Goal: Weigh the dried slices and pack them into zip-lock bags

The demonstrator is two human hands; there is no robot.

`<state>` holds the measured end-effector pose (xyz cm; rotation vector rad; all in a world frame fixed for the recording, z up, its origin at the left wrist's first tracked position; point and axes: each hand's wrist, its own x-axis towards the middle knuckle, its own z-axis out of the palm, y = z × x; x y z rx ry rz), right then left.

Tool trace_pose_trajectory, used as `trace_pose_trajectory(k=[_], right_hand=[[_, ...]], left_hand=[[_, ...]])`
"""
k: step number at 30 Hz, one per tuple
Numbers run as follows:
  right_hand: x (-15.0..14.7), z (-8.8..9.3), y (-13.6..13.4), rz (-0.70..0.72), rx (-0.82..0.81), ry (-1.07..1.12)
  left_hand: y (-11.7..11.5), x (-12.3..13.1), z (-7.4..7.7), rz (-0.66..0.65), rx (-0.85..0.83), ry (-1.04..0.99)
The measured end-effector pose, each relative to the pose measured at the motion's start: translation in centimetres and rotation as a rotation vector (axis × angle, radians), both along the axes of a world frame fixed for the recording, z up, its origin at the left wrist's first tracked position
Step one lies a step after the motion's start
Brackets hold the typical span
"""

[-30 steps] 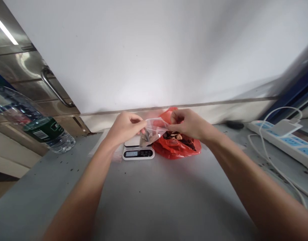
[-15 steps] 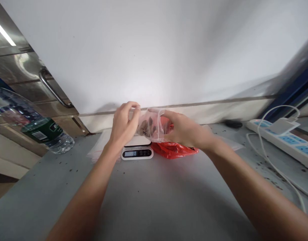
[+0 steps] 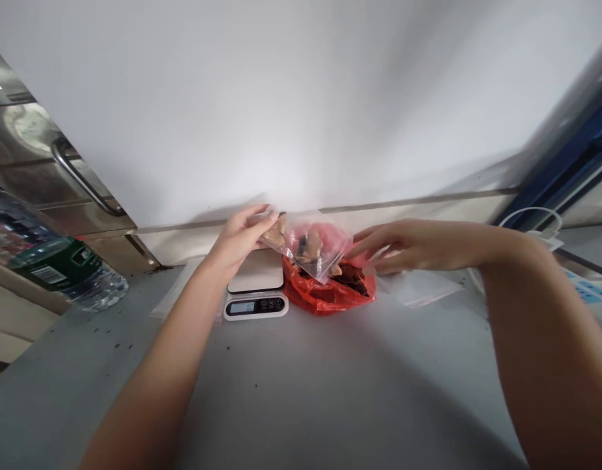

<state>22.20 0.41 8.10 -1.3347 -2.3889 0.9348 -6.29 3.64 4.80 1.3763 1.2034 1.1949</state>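
My left hand (image 3: 243,236) pinches one end of a clear plastic bag (image 3: 325,245) holding brown, dried-looking pieces. The bag is tilted, its wide end over a red plastic bag (image 3: 325,301). Dark brown pieces (image 3: 352,277) show inside the red bag's opening. My right hand (image 3: 399,247) is off the clear bag, fingers apart above the red bag's right side; its fingertips hold nothing I can see. Left of the red bag is a white digital scale (image 3: 256,274) with a bare plate, its display reading about 0.0.
Flat clear bags lie left of the scale, and another clear bag (image 3: 431,290) lies to the right. A large water bottle (image 3: 66,271) stands at the left. A white power strip (image 3: 582,287) with a cable is at the right, and a wall (image 3: 301,98) rises behind.
The clear bag has been lifted and tipped over the red bag. My right hand has let go of it and moved right. The scale's reading has dropped to about zero.
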Motion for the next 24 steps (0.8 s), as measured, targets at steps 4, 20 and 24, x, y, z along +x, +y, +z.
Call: trace_pose_trajectory(k=[4, 20, 24], right_hand=[[1.3, 0.2, 0.2, -0.034, -0.073, -0.067], [0.4, -0.3, 0.4, -0.106, -0.083, -0.164], [0.4, -0.3, 0.5, -0.155, -0.095, -0.159]], left_hand=[[1.4, 1.4, 0.8, -0.064, 0.153, 0.106], [0.1, 4.2, 6.9, -0.273, 0.496, 0.389], [-0.4, 4.5, 7.1, -0.251, 0.457, 0.317]])
